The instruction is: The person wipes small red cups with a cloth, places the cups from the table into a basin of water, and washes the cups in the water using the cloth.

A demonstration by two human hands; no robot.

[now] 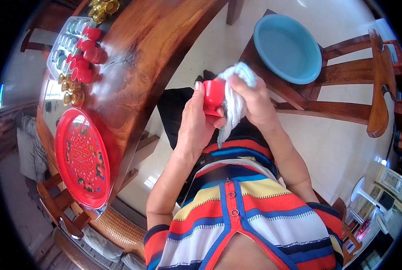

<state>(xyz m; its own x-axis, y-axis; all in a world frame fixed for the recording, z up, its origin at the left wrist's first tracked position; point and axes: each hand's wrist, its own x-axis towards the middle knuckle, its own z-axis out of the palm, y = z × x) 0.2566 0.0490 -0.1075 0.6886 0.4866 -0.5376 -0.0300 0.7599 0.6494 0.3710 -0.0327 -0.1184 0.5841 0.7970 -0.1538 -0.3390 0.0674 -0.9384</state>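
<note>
My left hand [195, 118] is closed around a small red cup [213, 95], thumb along its side and fingers beneath. A damp-looking pale cloth [235, 101], white and light blue, is bunched in my right hand [254, 96]. The cloth presses against the right side of the cup and hangs down below it. Part of the cup is hidden behind the cloth and my fingers. Both hands are held above my lap.
On the wooden table [151, 40] at left stand several red cups [95, 55], a clear tray [56, 56] of small cups, gold cups [74, 97] and a red round tray [81, 157]. A light-blue basin [287, 48] rests on a wooden chair [345, 74] at right.
</note>
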